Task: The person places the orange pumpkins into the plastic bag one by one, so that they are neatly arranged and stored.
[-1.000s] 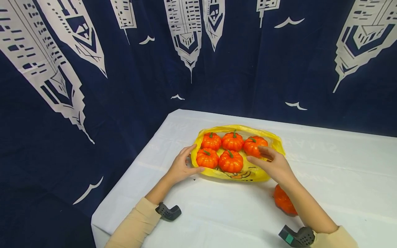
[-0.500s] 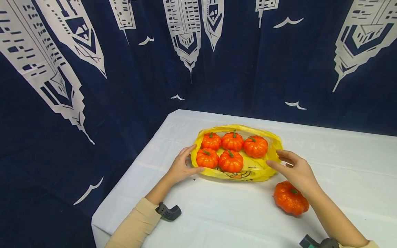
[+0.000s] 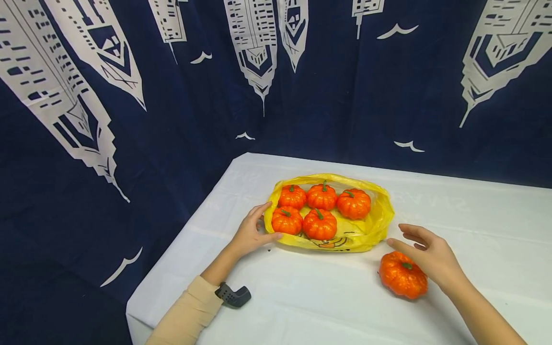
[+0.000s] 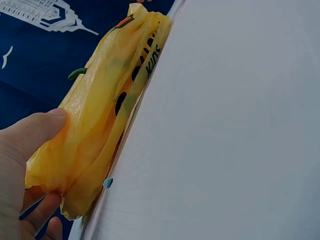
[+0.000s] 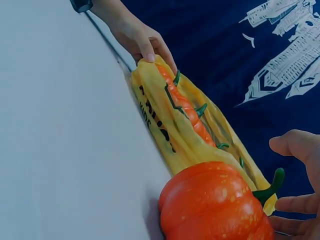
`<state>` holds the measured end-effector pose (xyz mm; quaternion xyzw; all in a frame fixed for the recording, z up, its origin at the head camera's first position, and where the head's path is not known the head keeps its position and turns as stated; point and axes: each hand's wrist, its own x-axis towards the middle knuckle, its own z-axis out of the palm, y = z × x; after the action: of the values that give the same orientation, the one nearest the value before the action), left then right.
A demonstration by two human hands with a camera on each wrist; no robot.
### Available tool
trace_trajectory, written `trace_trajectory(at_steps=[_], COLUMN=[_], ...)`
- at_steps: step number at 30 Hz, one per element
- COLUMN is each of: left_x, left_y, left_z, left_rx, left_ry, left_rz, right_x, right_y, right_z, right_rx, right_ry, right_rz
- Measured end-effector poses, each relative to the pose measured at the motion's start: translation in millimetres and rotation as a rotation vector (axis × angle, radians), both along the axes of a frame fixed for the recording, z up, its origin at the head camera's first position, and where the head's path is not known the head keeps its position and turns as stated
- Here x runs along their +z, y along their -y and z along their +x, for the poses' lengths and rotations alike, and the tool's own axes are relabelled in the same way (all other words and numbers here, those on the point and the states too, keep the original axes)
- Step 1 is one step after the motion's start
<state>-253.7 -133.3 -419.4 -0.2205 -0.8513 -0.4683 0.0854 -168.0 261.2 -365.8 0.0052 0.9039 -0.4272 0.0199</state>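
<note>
A yellow plastic bag point(image 3: 366, 242) lies on the table with its mouth spread wide. Inside sit several small orange pumpkins with green stems, among them a front pumpkin point(image 3: 320, 224) and a right-hand pumpkin point(image 3: 353, 204). My left hand point(image 3: 252, 232) holds the bag's left end, thumb on the near side and fingers round the far side; the left wrist view shows the thumb pressed on the plastic point(image 4: 100, 110). One loose pumpkin point(image 3: 403, 275) rests outside, off the bag's near right corner. Just above and right of it hovers my right hand point(image 3: 435, 258), holding nothing, fingers apart from thumb.
A white cloth point(image 3: 302, 297) covers the table, whose left edge runs close to my left forearm. Behind hangs a dark blue curtain point(image 3: 327, 115) printed with white buildings and birds. A dark device point(image 3: 233, 294) is strapped on my left wrist.
My right hand has drawn back from the right-hand pumpkin in the bag, out past the bag's rim, rightward and nearer to the loose pumpkin. The left hand stays on the bag.
</note>
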Motion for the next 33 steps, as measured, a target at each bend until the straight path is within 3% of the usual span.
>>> trace_trajectory(at_steps=[16,23,33], left_x=[0.5,-0.4,0.1], left_y=[1.3,1.1,0.1], left_z=[1.2,1.5,0.7], left_rx=[-0.012,-0.001,-0.006], left_ry=[0.011,0.012,0.005], left_rz=[-0.001,-0.001,-0.017], right_x=[-23.9,-33.0,-35.8], right_y=[-11,-12,-16], right_z=[23.3,27.0,27.3], right_rx=[0.073,0.094,0.098], right_ry=[0.115,0.080,0.106], right_rz=[0.014,0.002,0.001])
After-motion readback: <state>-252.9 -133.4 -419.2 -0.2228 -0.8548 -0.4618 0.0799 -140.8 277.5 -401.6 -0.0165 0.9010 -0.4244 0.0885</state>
